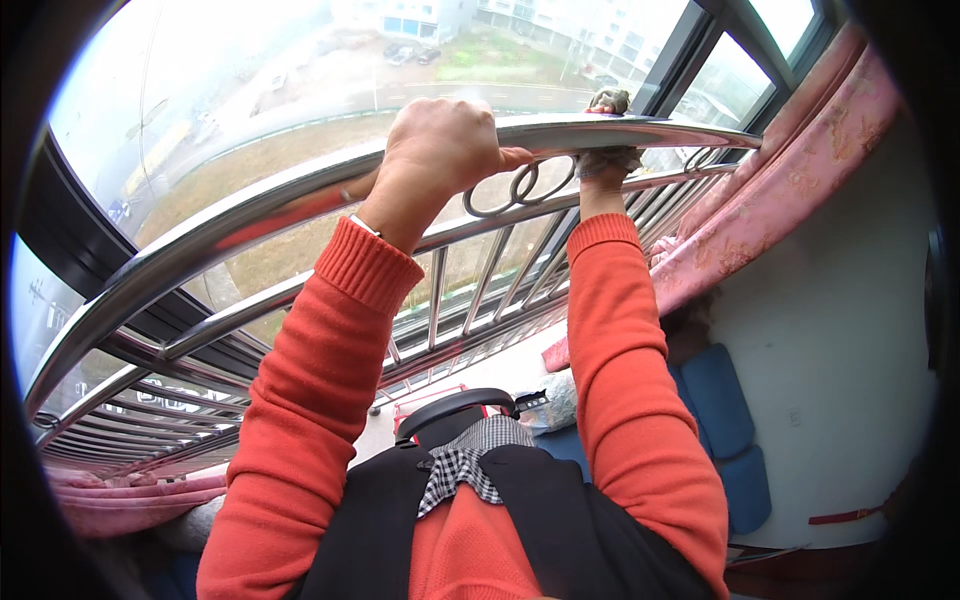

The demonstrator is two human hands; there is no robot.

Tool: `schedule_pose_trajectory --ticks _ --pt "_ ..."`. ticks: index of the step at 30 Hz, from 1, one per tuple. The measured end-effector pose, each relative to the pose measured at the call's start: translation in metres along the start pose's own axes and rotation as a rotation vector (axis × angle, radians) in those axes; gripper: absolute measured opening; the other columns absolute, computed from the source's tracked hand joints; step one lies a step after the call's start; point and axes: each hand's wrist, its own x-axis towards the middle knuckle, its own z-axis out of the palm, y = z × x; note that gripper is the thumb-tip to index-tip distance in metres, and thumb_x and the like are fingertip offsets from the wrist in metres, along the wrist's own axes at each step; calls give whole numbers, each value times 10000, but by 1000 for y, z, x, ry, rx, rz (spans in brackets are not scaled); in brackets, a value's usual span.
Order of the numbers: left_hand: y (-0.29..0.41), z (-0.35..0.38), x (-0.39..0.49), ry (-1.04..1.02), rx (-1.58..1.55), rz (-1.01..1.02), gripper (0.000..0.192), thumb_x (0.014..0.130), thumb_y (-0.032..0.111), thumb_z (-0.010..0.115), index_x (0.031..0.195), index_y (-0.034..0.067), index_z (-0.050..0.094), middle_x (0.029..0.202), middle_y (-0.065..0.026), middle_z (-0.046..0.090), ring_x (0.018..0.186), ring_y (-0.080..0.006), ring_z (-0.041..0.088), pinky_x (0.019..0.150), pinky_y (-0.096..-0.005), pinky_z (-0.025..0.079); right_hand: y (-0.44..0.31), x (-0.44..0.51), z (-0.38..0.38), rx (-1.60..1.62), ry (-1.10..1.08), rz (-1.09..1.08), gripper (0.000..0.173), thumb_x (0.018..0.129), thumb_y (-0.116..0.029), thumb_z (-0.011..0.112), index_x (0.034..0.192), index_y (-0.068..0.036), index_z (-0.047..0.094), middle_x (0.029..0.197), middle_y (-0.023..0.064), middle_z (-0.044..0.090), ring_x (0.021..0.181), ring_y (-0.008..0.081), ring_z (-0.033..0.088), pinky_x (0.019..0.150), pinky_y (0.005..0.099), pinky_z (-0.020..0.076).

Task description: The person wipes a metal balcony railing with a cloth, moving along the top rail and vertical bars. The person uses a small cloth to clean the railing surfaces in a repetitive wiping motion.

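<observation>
A polished metal handrail (315, 187) curves across a large window. My left hand (442, 142) is closed around this top rail, thumb on the near side. Farther right along the same rail, my right hand (604, 161) clasps a crumpled greyish cloth (615, 99) against it; the cloth shows above and below the metal, and most of the fingers are hidden behind the rail. Between the hands, metal rings (525, 184) sit under the top rail, above a lower rail (450, 234) with upright bars.
Pink patterned curtains (780, 195) hang at the right, with more pink curtain (142, 499) at lower left. Dark window frames (82, 225) stand beyond the railing. Blue cushions (716, 397) lie by the white wall at right. A black curved handle (457, 401) and a plastic bag (559, 405) are below.
</observation>
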Motion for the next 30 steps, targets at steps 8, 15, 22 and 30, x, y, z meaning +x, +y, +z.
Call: schedule_pose_trajectory --ticks 8,15,22,30 --pt "0 -1 -2 17 14 -5 808 820 778 452 928 10 677 662 -110 671 636 -258 699 588 -377 566 4 -1 5 -97 141 -48 467 871 -425 561 1033 13 582 895 133 582 854 252 571 891 391 461" --pt "-4 2 -1 22 24 -2 818 825 779 444 943 -1 661 623 -102 654 599 -246 688 561 -367 557 4 -2 11 -51 207 24 539 866 -481 570 1060 22 587 901 133 586 788 252 579 837 415 500" --pt "-12 6 -1 2 47 -42 830 816 794 433 923 -2 640 587 -78 626 579 -206 668 566 -351 553 18 -57 -6 -449 417 42 277 960 -284 423 938 -59 583 887 63 618 772 206 622 696 358 514" --pt "-16 12 -4 44 93 -40 862 785 840 384 868 12 610 542 -56 569 530 -177 625 544 -336 537 -48 -63 47 -672 246 -373 344 973 -346 333 889 -97 555 867 135 666 859 261 661 746 421 565"
